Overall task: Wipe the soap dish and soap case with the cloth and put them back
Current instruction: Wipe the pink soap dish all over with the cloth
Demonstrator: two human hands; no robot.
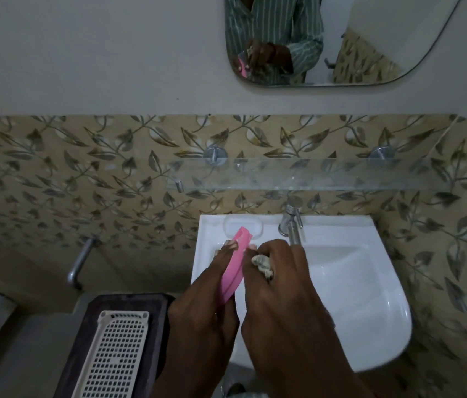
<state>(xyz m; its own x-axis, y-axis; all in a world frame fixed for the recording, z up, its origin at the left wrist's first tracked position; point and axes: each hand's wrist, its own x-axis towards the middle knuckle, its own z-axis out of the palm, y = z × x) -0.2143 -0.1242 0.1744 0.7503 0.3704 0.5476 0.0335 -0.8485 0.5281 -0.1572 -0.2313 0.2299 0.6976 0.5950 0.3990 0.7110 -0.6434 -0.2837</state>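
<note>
step in hand: wiping the pink soap case (233,270) with the cloth (262,264), over the left part of the sink (370,297).
left hand: the left hand (206,308) grasps the pink soap case, fingers curled along its left side with the tips near the far end; thumb side hidden.
right hand: the right hand (281,288) is clenched round the bunched pale cloth, which touches the case's right face.
where the case is: held in the air above the sink's left rim, just in front of the soap dish (243,227); not resting on anything.
long axis: the case shows edge-on as a narrow curved strip, its length running from near the person's left palm away toward the wall.
pointing: the far end tips up and slightly right, toward the soap dish; the near end is buried in the left hand. whether it is the lid, the base or both, i cannot tell.
soap dish: a clear shallow tray on the back ledge of the sink, left of the tap (292,222); it looks to be in its place already.
done so far: judged from this, the case is mid-wipe; whether the dish has been wiped cannot be told.
left to do: finish the case and set it back, probably on or beside the dish; wipe the dish if that has not been done.
around: a glass shelf (312,173) on the tiled wall and a mirror (370,38) above.
</note>
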